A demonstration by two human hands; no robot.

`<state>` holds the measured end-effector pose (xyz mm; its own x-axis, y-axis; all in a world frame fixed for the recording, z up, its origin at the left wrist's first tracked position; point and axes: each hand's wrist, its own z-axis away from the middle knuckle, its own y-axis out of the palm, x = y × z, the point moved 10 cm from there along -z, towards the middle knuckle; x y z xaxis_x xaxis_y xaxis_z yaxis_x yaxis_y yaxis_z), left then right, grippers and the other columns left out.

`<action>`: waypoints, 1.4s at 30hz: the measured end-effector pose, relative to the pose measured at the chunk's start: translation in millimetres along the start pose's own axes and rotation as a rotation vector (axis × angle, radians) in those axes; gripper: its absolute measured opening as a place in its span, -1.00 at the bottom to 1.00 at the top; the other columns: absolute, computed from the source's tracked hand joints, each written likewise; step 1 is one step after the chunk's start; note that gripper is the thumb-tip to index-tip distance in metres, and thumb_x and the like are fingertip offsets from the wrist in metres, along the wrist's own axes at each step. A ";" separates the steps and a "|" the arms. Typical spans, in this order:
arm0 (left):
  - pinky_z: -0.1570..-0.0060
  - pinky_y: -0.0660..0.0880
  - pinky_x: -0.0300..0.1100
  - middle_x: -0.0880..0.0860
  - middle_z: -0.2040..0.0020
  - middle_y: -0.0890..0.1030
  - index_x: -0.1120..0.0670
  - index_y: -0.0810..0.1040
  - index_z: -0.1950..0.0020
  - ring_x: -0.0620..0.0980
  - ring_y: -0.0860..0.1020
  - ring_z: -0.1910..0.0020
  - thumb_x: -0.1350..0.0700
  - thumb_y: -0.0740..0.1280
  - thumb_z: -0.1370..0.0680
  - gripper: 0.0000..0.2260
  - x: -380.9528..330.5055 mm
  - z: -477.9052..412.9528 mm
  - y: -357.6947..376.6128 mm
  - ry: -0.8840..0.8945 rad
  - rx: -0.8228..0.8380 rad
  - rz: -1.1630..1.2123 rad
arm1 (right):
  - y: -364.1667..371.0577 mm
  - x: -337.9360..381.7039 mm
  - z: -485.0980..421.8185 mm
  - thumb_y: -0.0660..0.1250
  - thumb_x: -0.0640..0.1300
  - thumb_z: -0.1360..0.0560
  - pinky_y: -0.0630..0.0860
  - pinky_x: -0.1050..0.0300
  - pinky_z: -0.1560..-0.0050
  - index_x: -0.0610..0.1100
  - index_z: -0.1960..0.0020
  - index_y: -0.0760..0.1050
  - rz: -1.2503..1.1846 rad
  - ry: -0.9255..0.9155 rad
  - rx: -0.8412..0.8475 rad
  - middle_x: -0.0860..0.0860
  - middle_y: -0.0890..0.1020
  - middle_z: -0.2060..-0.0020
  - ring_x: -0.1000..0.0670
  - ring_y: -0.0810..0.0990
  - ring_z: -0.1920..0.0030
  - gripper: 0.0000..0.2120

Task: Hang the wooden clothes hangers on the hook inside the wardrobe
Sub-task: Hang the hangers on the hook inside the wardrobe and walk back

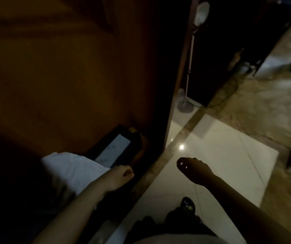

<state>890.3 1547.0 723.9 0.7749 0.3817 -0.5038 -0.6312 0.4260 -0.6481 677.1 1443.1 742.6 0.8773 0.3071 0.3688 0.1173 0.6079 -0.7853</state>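
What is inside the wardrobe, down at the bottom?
A white cloth and a dark flat box with a pale top. No hangers or hook show; the left side is too dark.

Pale tiled floor (220,155) with the wardrobe (71,76) and a round lamp base (185,105)

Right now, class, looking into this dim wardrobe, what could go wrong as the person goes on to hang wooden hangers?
1. The wardrobe interior is very dark, and no hook or hanger shows, so finding the hook may mean fumbling.
2. A white cloth and a black box lie at the bottom near the left hand. A dropped hanger could fall among them.
3. A floor lamp and a cable sit beyond the side panel. A careless step could snag them.
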 end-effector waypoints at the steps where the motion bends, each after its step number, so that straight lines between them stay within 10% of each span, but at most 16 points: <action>1: 0.01 0.41 -0.21 -0.03 0.10 0.53 -0.02 0.49 0.08 -0.10 0.49 0.10 0.04 0.19 -0.59 -0.88 2.1 -3.9 23.6 -0.022 0.052 0.004 | 10.2 -19.2 5.7 0.08 0.07 -0.59 0.52 0.11 -0.04 0.03 -0.24 0.45 -0.028 0.052 0.022 0.01 0.61 -0.12 -0.04 0.60 -0.06 -0.69; 4: 0.03 0.44 -0.19 0.08 0.00 0.59 0.13 0.54 -0.03 -0.02 0.53 0.04 0.04 0.18 -0.60 -0.79 4.2 -11.0 87.8 -0.051 0.184 0.021 | 39.2 -74.1 25.4 0.07 0.05 -0.60 0.50 0.08 -0.10 -0.02 -0.26 0.45 -0.124 0.183 0.083 -0.05 0.59 -0.16 -0.08 0.57 -0.10 -0.67; 10: 0.23 0.33 -0.23 -0.08 0.35 0.36 0.00 0.23 0.37 -0.14 0.39 0.32 0.09 0.15 -0.61 -0.66 -12.7 -16.8 180.4 -0.083 0.367 -0.027 | 90.0 -182.8 76.1 0.11 0.00 -0.60 0.41 0.16 0.10 -0.13 -0.23 0.48 -0.291 0.417 0.163 -0.13 0.60 -0.12 -0.10 0.57 0.01 -0.68; 16: 0.19 0.32 -0.22 0.02 0.19 0.50 0.03 0.35 0.24 -0.06 0.44 0.18 0.06 0.13 -0.62 -0.77 -61.6 -43.7 238.1 -0.119 0.508 -0.086 | 131.9 -306.2 137.9 0.16 -0.15 -0.59 0.52 0.10 0.13 -0.30 -0.20 0.48 -0.579 0.704 0.190 -0.15 0.60 0.17 -0.10 0.55 0.15 -0.70; 24: 0.09 0.36 -0.22 0.20 -0.13 0.55 0.20 0.49 -0.15 0.04 0.49 0.02 0.08 0.14 -0.62 -0.74 -153.0 -129.6 243.2 -0.155 0.393 -0.086 | 115.6 -409.3 181.3 0.15 -0.31 -0.57 0.35 -0.08 -0.22 -0.53 -0.14 0.44 -0.687 0.898 0.102 -0.43 0.49 -0.16 -0.34 0.46 -0.21 -0.71; 30: 0.07 0.39 -0.21 0.16 -0.13 0.55 0.14 0.49 -0.08 0.02 0.49 0.00 0.12 0.16 -0.61 -0.83 -222.0 -181.3 223.5 -0.113 0.268 0.007 | 84.1 -445.7 156.5 0.12 -0.26 -0.59 0.43 0.30 0.31 -0.41 -0.22 0.44 -0.814 0.878 0.088 -0.31 0.56 -0.06 -0.14 0.56 0.10 -0.70; 42: 0.07 0.39 -0.18 0.13 0.04 0.56 0.10 0.51 0.06 0.03 0.51 0.04 0.16 0.18 -0.60 -0.87 -256.6 -288.3 196.4 -0.209 0.384 -0.015 | -102.3 -519.1 -9.0 0.14 -0.22 -0.58 0.42 0.25 0.31 -0.29 -0.21 0.47 -1.005 0.665 -0.227 -0.18 0.59 0.08 0.01 0.56 0.25 -0.73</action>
<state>577.0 1296.3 561.3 0.7855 0.5142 -0.3443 -0.6172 0.6914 -0.3755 213.9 1215.0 626.9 0.4085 -0.6987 0.5873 0.8991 0.1972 -0.3907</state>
